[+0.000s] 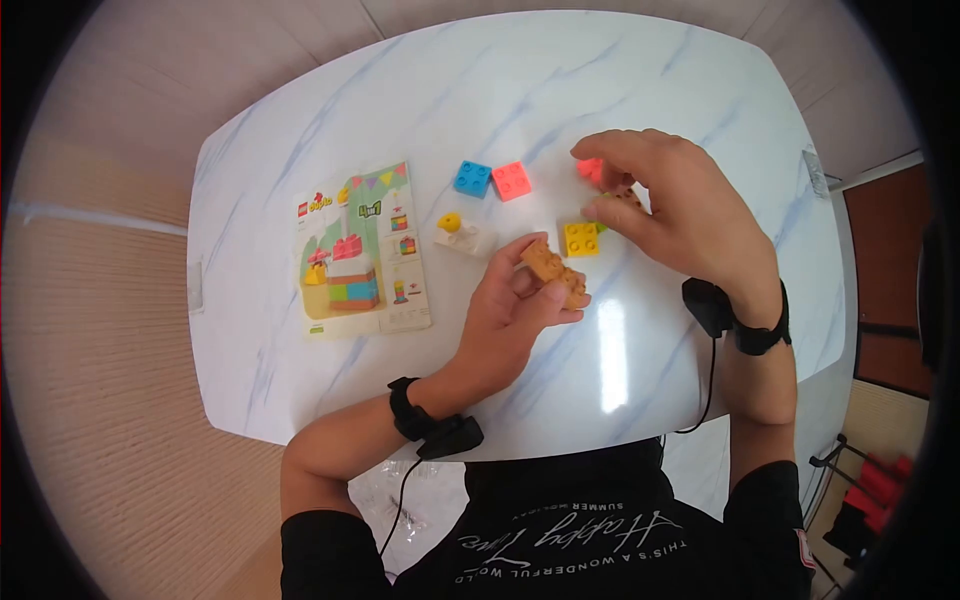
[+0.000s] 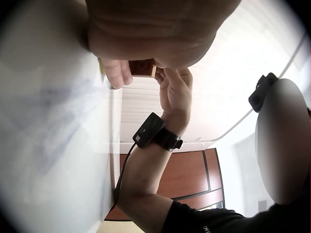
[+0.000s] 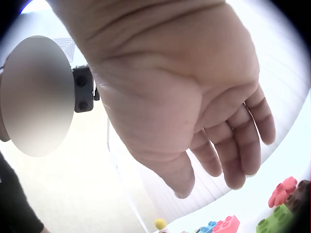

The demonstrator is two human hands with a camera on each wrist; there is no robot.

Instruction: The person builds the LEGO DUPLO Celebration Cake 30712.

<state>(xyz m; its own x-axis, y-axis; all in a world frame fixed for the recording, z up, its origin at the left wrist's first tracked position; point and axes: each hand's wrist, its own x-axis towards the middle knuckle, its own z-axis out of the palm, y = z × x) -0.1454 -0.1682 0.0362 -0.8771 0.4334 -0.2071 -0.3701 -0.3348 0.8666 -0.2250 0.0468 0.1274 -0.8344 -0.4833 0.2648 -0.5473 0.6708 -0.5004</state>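
In the head view my left hand [image 1: 510, 318] grips a tan-orange brick [image 1: 545, 262] between thumb and fingers, low over the table. My right hand [image 1: 690, 205] hovers over the bricks at the right, its fingers apart and slightly bent, holding nothing. Under and beside it lie a red flower piece [image 1: 589, 170], a brown brick [image 1: 629, 198] and a yellow brick [image 1: 579, 239]. The right wrist view shows the right hand [image 3: 194, 102] empty, with a green brick [image 3: 275, 221] below it. In the left wrist view the held brick [image 2: 142, 68] is partly hidden.
A blue brick [image 1: 472, 178] and a pink brick [image 1: 511, 180] sit near the middle of the table [image 1: 330, 120]. A white brick [image 1: 461, 239] carries a yellow piece [image 1: 449, 221]. The instruction booklet [image 1: 362, 250] lies at the left.
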